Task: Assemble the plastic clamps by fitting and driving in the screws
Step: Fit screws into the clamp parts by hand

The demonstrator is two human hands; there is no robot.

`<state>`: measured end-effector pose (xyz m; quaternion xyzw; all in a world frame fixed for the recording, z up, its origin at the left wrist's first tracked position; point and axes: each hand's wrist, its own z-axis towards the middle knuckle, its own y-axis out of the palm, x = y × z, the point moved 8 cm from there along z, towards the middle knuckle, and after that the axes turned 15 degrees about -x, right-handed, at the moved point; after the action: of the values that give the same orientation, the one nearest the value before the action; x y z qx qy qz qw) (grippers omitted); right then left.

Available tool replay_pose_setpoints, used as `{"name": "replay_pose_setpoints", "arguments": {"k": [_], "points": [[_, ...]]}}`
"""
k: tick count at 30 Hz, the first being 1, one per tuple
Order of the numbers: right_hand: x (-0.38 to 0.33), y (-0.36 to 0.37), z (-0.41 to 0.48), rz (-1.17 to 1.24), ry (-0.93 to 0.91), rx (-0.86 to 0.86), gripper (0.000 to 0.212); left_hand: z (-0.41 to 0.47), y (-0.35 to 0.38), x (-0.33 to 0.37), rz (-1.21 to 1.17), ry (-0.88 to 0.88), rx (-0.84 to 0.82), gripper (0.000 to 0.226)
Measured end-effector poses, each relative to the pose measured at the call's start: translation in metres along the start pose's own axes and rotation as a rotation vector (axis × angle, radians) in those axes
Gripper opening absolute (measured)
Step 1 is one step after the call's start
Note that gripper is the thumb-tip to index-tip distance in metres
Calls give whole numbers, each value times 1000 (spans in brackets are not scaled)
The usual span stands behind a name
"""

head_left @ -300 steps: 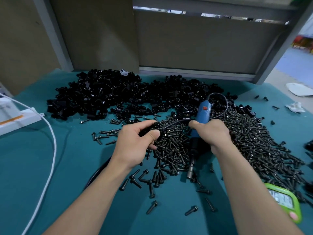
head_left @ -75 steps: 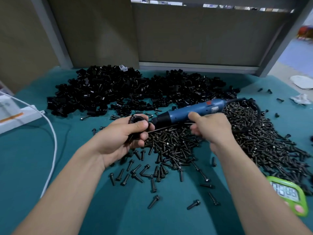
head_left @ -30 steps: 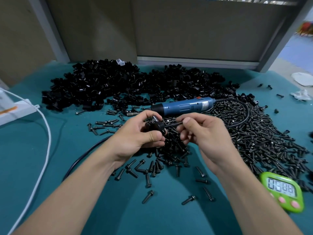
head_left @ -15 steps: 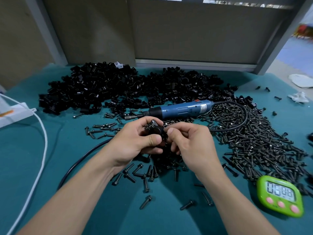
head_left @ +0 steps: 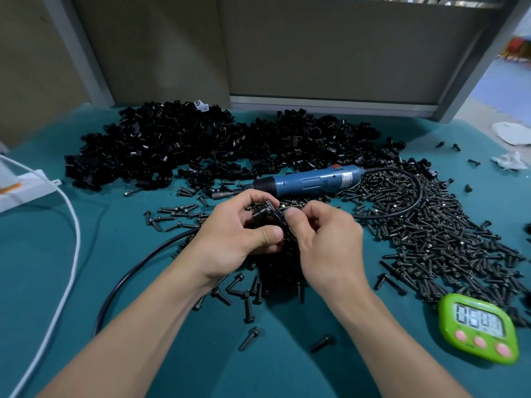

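Observation:
My left hand [head_left: 238,239] grips a black plastic clamp [head_left: 268,215] above the middle of the table. My right hand [head_left: 327,239] meets it from the right, thumb and fingers pinched at the clamp's right side; what they pinch is hidden. The blue electric screwdriver [head_left: 310,180] lies on the table just behind my hands, tip pointing left. A large pile of black clamps [head_left: 201,145] fills the back of the table. Black screws [head_left: 431,225] spread in a heap to the right and under my hands.
The table is covered in teal cloth [head_left: 86,282]. A black cable [head_left: 138,268] curves left of my arm, and a white cable [head_left: 71,239] runs from a white box [head_left: 20,188] at the left edge. A green timer [head_left: 479,328] sits at the near right.
The screwdriver, held in my right hand 2.5 s ago, now lies on the table. My right hand has come to the clamp that my left hand keeps holding.

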<state>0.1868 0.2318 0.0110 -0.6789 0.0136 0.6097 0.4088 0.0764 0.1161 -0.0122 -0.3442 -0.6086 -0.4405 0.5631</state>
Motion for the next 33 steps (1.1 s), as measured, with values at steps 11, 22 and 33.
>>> {"name": "replay_pose_setpoints", "arguments": {"k": [11, 22, 33], "points": [[-9, 0, 5, -133, -131, -348, 35, -1, -1, -1, 12, -58, -61, 34], [-8, 4, 5, -48, -151, -196, 33, -4, -4, 1, -2, -61, -46, 31], [-7, 10, 7, -131, -147, -323, 24, -3, -5, 0, 41, -81, -28, 32]]}}
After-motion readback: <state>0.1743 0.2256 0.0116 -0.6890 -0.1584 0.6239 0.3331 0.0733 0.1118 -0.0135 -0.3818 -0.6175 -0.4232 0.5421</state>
